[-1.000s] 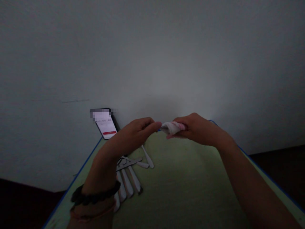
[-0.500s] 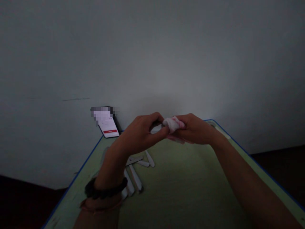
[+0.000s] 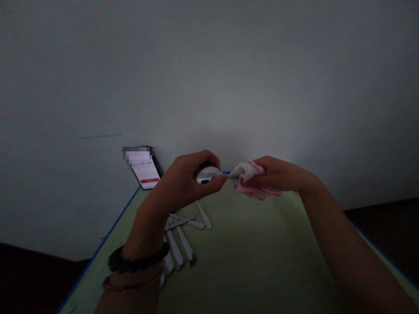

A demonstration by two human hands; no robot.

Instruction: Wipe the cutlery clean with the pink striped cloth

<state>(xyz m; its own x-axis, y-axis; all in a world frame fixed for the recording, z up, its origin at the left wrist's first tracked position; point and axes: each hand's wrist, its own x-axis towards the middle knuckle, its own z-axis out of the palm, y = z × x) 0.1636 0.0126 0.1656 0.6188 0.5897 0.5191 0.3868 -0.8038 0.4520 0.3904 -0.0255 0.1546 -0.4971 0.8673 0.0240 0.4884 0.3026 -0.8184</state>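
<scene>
A shiny metal spoon (image 3: 204,175) is held level above the far part of the table. My left hand (image 3: 188,176) is closed on it, with thumb and fingers pinching near the neck and the bowl lying inside the palm. To the right, my right hand (image 3: 276,172) grips a pink and white cloth (image 3: 247,172), which wraps around the spoon's handle. A loose fold of the cloth hangs below that hand. The far end of the handle is hidden by cloth and fingers.
Several pieces of metal cutlery (image 3: 185,246) lie in a loose group on the green table (image 3: 248,261), partly behind my left forearm. A lit phone (image 3: 145,170) leans at the far left against the wall (image 3: 209,78), which borders the table's back edge.
My right hand and the cloth have slid right along the handle, away from my left hand. My left hand has shifted slightly left, and more of the spoon shows.
</scene>
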